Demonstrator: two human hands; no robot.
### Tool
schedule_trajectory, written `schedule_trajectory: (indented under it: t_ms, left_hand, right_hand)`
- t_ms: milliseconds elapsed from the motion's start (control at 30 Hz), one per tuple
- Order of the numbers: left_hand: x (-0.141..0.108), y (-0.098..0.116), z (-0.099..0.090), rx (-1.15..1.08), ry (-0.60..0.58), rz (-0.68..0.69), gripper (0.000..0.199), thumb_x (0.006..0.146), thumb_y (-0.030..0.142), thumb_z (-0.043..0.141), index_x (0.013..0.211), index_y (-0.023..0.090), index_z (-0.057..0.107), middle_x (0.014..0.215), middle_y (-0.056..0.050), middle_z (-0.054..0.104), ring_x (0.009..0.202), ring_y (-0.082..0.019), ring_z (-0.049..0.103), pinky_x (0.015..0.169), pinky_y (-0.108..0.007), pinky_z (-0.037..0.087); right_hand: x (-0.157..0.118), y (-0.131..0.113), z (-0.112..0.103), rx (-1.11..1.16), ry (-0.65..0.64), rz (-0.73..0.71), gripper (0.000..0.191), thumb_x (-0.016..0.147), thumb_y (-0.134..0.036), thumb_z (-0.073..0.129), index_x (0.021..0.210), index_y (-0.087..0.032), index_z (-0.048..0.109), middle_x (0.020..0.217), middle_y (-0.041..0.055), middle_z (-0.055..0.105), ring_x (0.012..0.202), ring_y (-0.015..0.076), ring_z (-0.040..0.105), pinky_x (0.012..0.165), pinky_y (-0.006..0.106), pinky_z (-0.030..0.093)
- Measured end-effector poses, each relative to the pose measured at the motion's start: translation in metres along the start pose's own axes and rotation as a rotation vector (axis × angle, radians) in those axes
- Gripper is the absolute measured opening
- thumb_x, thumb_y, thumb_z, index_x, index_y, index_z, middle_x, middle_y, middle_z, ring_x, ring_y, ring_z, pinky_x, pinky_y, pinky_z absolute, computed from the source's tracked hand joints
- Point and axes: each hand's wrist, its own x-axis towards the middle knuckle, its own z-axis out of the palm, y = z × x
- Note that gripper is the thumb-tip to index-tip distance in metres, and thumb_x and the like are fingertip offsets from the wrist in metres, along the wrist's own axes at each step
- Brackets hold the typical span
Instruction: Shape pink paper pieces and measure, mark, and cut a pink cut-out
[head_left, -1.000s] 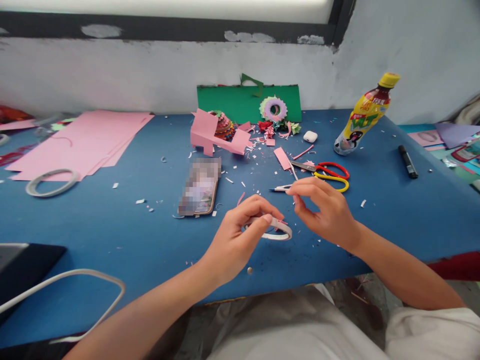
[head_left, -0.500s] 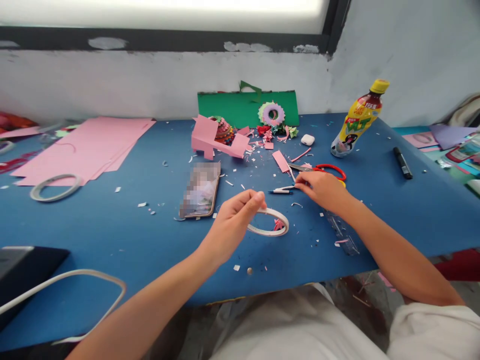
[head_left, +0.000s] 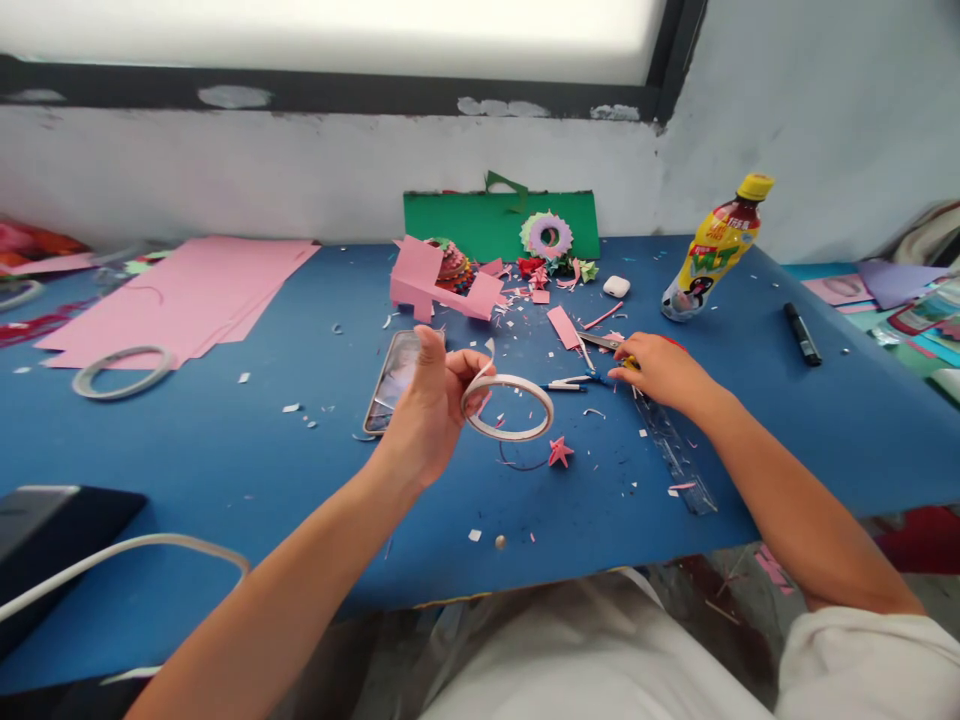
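Observation:
A thin white tape roll hangs tilted above the table from my left hand, thumb raised and the other fingers curled at the roll. A short loose end of tape sticks up by the fingertips. My right hand rests over the red and yellow handles of the scissors, whose blades point left; its fingers are bent round the handles. Just below the roll lies a small pink paper star. A blue and white pen lies left of my right hand.
Behind my left hand lies a phone. Pink sheets and another tape roll are at left. A bottle, a marker and a clear ruler are at right. Paper scraps lie about.
My left hand has moved left and turned, its thumb now up, and the tape roll has shifted left with a loose end showing. My right hand has moved right onto the scissors' handles.

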Motion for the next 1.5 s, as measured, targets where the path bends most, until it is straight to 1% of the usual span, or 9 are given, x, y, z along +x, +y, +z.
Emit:
schedule_trajectory:
  t_ms: [133,200,333,500,667,900,1133,1333,1500]
  left_hand:
    - [-0.004,0.004,0.004,-0.079,-0.024,-0.053,0.02,0.08,0.033,0.054,0.079,0.015,0.063,0.067,0.001,0.049,0.055,-0.007,0.04,0.049,-0.019,0.035]
    - [-0.005,0.004,0.005,-0.087,-0.037,-0.071,0.014,0.074,0.017,0.056,0.085,0.014,0.063,0.073,0.0,0.051,0.06,-0.006,0.043,0.053,-0.018,0.036]
    - [-0.005,0.003,0.004,-0.116,-0.036,-0.087,0.025,0.073,0.012,0.056,0.097,0.013,0.062,0.081,-0.002,0.053,0.066,-0.007,0.046,0.058,-0.017,0.039]
    - [-0.002,0.001,0.001,-0.206,-0.093,-0.176,0.019,0.074,0.011,0.058,0.093,0.012,0.062,0.079,-0.003,0.054,0.066,-0.008,0.05,0.059,-0.019,0.042]
    - [-0.002,-0.004,0.002,-0.254,-0.1,-0.275,0.017,0.078,0.008,0.055,0.094,0.011,0.06,0.081,-0.005,0.055,0.073,-0.01,0.054,0.066,-0.02,0.044]
    - [-0.001,-0.005,0.001,-0.119,-0.075,0.0,0.014,0.086,0.029,0.052,0.08,0.016,0.054,0.065,0.001,0.046,0.058,-0.009,0.042,0.056,-0.021,0.034]
    - [-0.01,-0.003,0.001,0.457,-0.022,0.351,0.024,0.088,0.038,0.047,0.073,0.019,0.05,0.058,0.004,0.034,0.051,-0.01,0.029,0.05,-0.025,0.022]
    - [-0.011,0.003,-0.006,0.999,0.045,0.605,0.024,0.086,0.039,0.049,0.073,0.02,0.055,0.056,0.002,0.042,0.055,-0.014,0.037,0.055,-0.026,0.028]
    - [-0.004,0.004,-0.014,0.946,0.077,0.643,0.023,0.079,0.037,0.062,0.094,0.021,0.061,0.065,-0.001,0.057,0.062,-0.015,0.049,0.061,-0.025,0.035]
  right_hand:
    - [-0.002,0.011,-0.004,-0.091,-0.071,0.195,0.031,0.08,-0.043,0.056,0.092,-0.015,0.06,0.094,0.0117,0.062,0.08,0.0221,0.059,0.062,0.029,0.038]
    - [-0.001,0.019,-0.005,-0.069,-0.171,0.213,0.035,0.079,-0.048,0.055,0.089,-0.016,0.061,0.09,0.0113,0.063,0.075,0.0215,0.058,0.057,0.028,0.035]
    - [0.003,0.035,-0.005,0.029,-0.219,0.173,0.033,0.076,-0.047,0.059,0.09,-0.017,0.06,0.091,0.009,0.063,0.077,0.02,0.057,0.058,0.027,0.035]
    - [0.004,0.054,-0.005,0.0,-0.239,0.285,0.042,0.069,-0.043,0.067,0.099,-0.015,0.058,0.097,0.0101,0.061,0.078,0.0202,0.057,0.057,0.026,0.037]
    - [0.004,0.051,-0.009,-0.034,-0.291,0.237,0.028,0.079,-0.041,0.057,0.092,-0.017,0.057,0.09,0.0087,0.064,0.074,0.0197,0.058,0.055,0.027,0.036]
    - [-0.002,0.034,-0.016,-0.078,-0.136,0.34,0.035,0.084,-0.038,0.048,0.109,-0.013,0.049,0.089,0.0153,0.066,0.069,0.0242,0.061,0.051,0.029,0.035]
    - [-0.006,0.015,-0.032,0.229,0.158,0.109,0.045,0.078,-0.048,0.056,0.114,-0.022,0.05,0.1,0.0074,0.066,0.082,0.0219,0.063,0.067,0.03,0.046]
    - [-0.009,0.002,-0.036,0.314,0.243,-0.054,0.049,0.071,-0.047,0.065,0.112,-0.021,0.055,0.099,0.0051,0.065,0.081,0.02,0.061,0.07,0.03,0.048]
    - [-0.013,0.003,-0.039,0.354,0.102,-0.029,0.051,0.062,-0.046,0.07,0.106,-0.022,0.062,0.08,0.0002,0.064,0.065,0.015,0.055,0.056,0.024,0.041]
